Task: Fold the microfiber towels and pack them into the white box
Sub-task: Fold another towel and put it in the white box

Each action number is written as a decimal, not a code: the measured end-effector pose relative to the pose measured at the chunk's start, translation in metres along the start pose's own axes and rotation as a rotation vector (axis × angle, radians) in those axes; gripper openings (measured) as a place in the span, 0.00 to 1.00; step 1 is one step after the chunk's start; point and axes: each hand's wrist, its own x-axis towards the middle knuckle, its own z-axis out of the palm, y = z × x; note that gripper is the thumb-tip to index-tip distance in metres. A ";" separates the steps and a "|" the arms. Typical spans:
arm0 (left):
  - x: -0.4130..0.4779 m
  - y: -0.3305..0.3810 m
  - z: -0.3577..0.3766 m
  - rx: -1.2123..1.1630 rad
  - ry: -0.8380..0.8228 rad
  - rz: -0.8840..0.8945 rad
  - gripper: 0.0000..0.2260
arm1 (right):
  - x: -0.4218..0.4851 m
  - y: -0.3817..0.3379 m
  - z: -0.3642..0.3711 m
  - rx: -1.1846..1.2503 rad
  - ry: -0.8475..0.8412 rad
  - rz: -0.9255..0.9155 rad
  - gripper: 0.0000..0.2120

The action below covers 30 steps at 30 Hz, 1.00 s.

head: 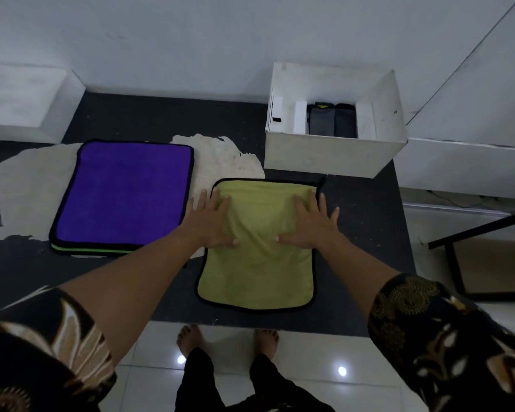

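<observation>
I see the green towel point(259, 263) flat on the dark table point(366, 233), near its front edge. Both palms press on its far half: left hand point(211, 221) at the left border with outer fingers off the cloth, right hand point(312, 223) near the right border. Fingers straight and spread on both, gripping nothing. White box point(333, 153) sits just beyond the towel's far right corner, open top, dark folded towels point(332, 118) standing inside between white dividers. Purple towel point(125, 194) tops a stack just left, with a green edge under it. Black frame point(473, 233) off to the right. Bare feet point(191, 337) on floor tiles below.
</observation>
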 end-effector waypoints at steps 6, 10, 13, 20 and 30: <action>-0.021 -0.005 0.025 0.036 0.025 -0.029 0.56 | -0.020 0.005 0.028 -0.038 0.065 -0.023 0.56; -0.029 -0.007 0.026 0.000 0.037 -0.067 0.60 | -0.026 0.008 0.023 0.016 0.053 0.016 0.62; -0.041 0.003 0.034 -0.026 0.203 0.060 0.52 | -0.035 -0.005 0.026 0.060 0.211 -0.060 0.59; -0.092 0.034 0.086 -0.016 0.434 0.147 0.37 | -0.091 -0.021 0.083 -0.018 0.272 -0.091 0.47; -0.131 0.008 0.118 0.069 0.291 0.250 0.34 | -0.141 0.004 0.118 -0.180 0.238 -0.208 0.43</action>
